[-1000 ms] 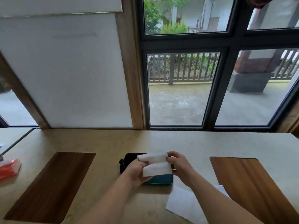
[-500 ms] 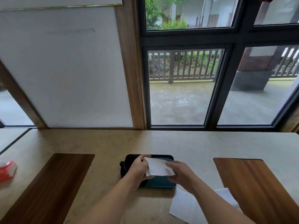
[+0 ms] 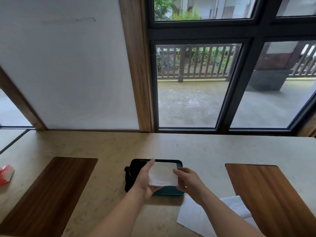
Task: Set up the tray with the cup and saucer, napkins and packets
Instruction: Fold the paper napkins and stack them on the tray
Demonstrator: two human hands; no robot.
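Observation:
A folded white napkin [image 3: 162, 175] is held flat just above a teal tray [image 3: 171, 193] in the middle of the counter. My left hand [image 3: 142, 183] holds its left edge, with the palm under the near corner. My right hand [image 3: 188, 180] pinches its right edge. A black cup [image 3: 130, 175] stands at the tray's left end, partly hidden behind my left hand. The napkin and my hands cover most of the tray's inside.
More white napkins [image 3: 193, 216] lie on the counter under my right forearm. A red packet [image 3: 6, 174] lies at the far left. Dark wooden inlays [image 3: 51, 190] [image 3: 266, 194] flank the tray. Wall and window close off the counter's far side.
The napkin was held up with a fold standing; both hands have lowered it and it now lies flat and square over the tray. The view has shifted slightly downward.

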